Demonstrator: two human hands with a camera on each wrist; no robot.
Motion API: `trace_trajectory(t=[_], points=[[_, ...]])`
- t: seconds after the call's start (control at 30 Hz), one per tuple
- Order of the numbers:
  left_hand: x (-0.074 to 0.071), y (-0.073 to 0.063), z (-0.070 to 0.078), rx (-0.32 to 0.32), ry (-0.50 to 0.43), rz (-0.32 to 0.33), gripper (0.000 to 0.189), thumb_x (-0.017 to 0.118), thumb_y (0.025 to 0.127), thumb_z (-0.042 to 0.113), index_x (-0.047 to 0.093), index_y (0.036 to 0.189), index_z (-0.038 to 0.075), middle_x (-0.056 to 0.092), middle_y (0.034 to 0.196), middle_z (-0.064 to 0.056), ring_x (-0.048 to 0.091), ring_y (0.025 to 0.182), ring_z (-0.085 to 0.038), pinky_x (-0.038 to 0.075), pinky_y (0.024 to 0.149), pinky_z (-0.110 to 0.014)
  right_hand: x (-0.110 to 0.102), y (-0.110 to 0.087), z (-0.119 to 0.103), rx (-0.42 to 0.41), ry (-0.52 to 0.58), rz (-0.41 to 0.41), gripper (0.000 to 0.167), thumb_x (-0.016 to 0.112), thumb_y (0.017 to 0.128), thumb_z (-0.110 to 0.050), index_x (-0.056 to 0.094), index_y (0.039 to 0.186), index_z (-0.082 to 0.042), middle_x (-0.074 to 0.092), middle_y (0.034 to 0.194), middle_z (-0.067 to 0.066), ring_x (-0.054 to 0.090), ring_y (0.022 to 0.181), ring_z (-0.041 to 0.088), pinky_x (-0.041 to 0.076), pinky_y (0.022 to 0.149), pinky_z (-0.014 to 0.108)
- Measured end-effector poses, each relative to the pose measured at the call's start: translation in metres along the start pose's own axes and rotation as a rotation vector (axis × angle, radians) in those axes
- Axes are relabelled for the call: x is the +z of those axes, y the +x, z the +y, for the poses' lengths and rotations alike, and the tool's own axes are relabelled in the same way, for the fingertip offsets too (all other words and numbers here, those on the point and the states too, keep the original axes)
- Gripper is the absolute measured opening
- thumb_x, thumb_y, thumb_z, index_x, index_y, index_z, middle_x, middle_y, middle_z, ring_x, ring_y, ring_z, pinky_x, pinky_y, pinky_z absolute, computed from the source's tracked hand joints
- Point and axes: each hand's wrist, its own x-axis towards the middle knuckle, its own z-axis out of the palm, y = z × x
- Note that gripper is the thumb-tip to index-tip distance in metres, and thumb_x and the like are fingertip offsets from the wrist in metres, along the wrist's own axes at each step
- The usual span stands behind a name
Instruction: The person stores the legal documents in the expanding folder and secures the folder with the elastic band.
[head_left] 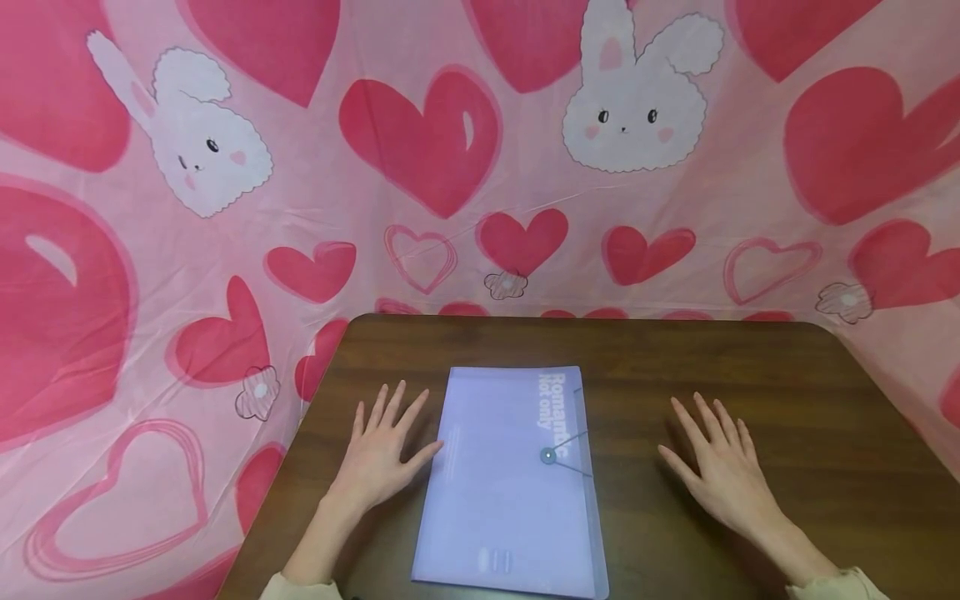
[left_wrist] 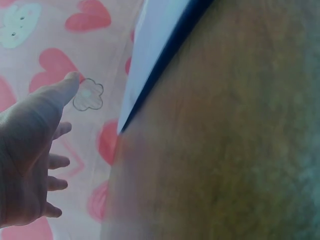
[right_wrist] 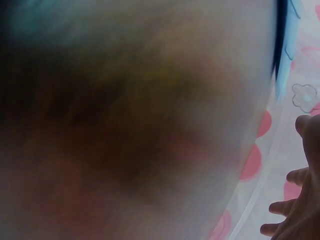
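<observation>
A lavender plastic file folder [head_left: 502, 492] lies flat on the table, with white lettering and a thin elastic cord looped round a teal button [head_left: 548, 456] near its right edge. My left hand [head_left: 382, 458] is beside the folder's left edge, fingers spread and straight, thumb tip close to that edge; whether it touches cannot be told. To the right of the folder, and apart from it, my right hand [head_left: 723, 475] has its fingers extended and holds nothing. The folder's edge [left_wrist: 160, 55] shows in the left wrist view, and a sliver of it [right_wrist: 284, 60] in the right wrist view.
The dark brown wooden table [head_left: 637, 342] has rounded back corners. Behind it and along the left side hangs a pink cloth [head_left: 322, 192] printed with hearts and white rabbits. Light sleeves [head_left: 836, 586] cover the forearms at the bottom of the head view.
</observation>
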Motion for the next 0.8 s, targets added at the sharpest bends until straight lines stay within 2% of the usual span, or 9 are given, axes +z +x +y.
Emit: trace_trajectory(t=[0.3, 0.57, 0.8], points=[[0.0019, 0.0019, 0.0001, 0.001, 0.006, -0.005, 0.087, 0.066, 0.099, 0.069, 0.036, 0.173, 0.034, 0.028, 0.183, -0.011, 0.019, 0.171, -0.045, 0.017, 0.132, -0.079, 0.0004, -0.0015, 0.0048, -0.039, -0.05, 0.04, 0.08, 0.068, 0.107, -0.044, 0.034, 0.173, -0.017, 0.035, 0.172, 0.031, 0.027, 0.159, 0.056, 0.01, 0.133, 0.077], [0.0002, 0.0014, -0.0015, 0.002, -0.005, -0.003, 0.086, 0.067, 0.099, 0.066, 0.037, 0.173, 0.032, 0.028, 0.183, -0.012, 0.02, 0.17, -0.046, 0.017, 0.131, -0.08, -0.0041, 0.0006, -0.0009, 0.027, 0.057, -0.022, 0.08, 0.063, 0.111, -0.044, 0.027, 0.175, -0.014, 0.031, 0.173, 0.035, 0.026, 0.158, 0.061, 0.014, 0.127, 0.083], [-0.0005, 0.003, 0.0006, 0.014, -0.003, 0.004, 0.086, 0.068, 0.099, 0.065, 0.038, 0.172, 0.031, 0.03, 0.182, -0.014, 0.023, 0.169, -0.047, 0.02, 0.13, -0.08, -0.0044, 0.0014, -0.0019, 0.034, 0.086, -0.024, 0.08, 0.063, 0.111, -0.042, 0.025, 0.176, -0.013, 0.03, 0.173, 0.037, 0.027, 0.157, 0.062, 0.016, 0.126, 0.083]])
